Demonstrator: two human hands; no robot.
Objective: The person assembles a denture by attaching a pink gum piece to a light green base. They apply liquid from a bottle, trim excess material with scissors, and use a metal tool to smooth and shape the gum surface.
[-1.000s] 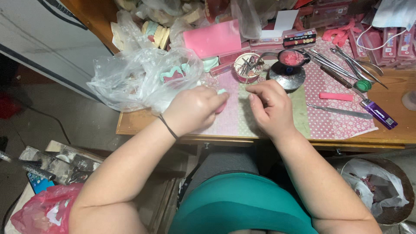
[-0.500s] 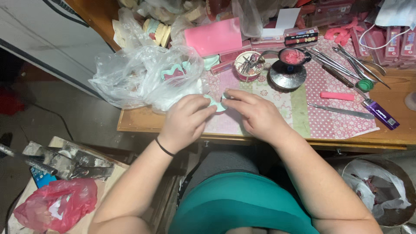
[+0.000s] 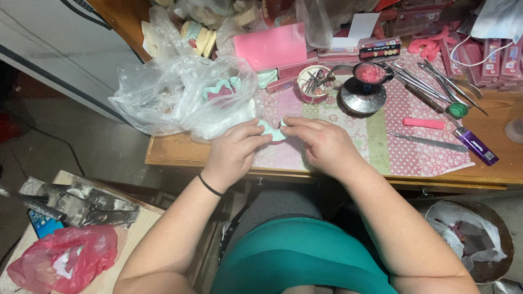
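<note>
The small pale-green cast piece (image 3: 274, 130) sits just left of the frame's centre, over the near edge of the patterned cloth (image 3: 381, 147), and I have it between both hands. My left hand (image 3: 235, 149) pinches its left end, fingers curled and thumb pressed in; my right hand (image 3: 321, 144) pinches the right end with its fingertips, so each grip is closed on the piece. Most of the piece is hidden by my fingers. Just left of my left hand lies a crumpled clear plastic bag (image 3: 174, 98) with another green and pink shape inside. Above my hands, toward the upper centre, stand a small round cup of metal burs (image 3: 314, 84) and a dark bowl of pink material (image 3: 371, 73) on a shiny metal base. To the right on the cloth lie a pink stick (image 3: 424, 123), a metal blade tool (image 3: 427, 141) and a purple lighter (image 3: 476, 146). A pink slab (image 3: 271, 46) leans at upper centre on the wooden tabletop (image 3: 180, 155).
</note>
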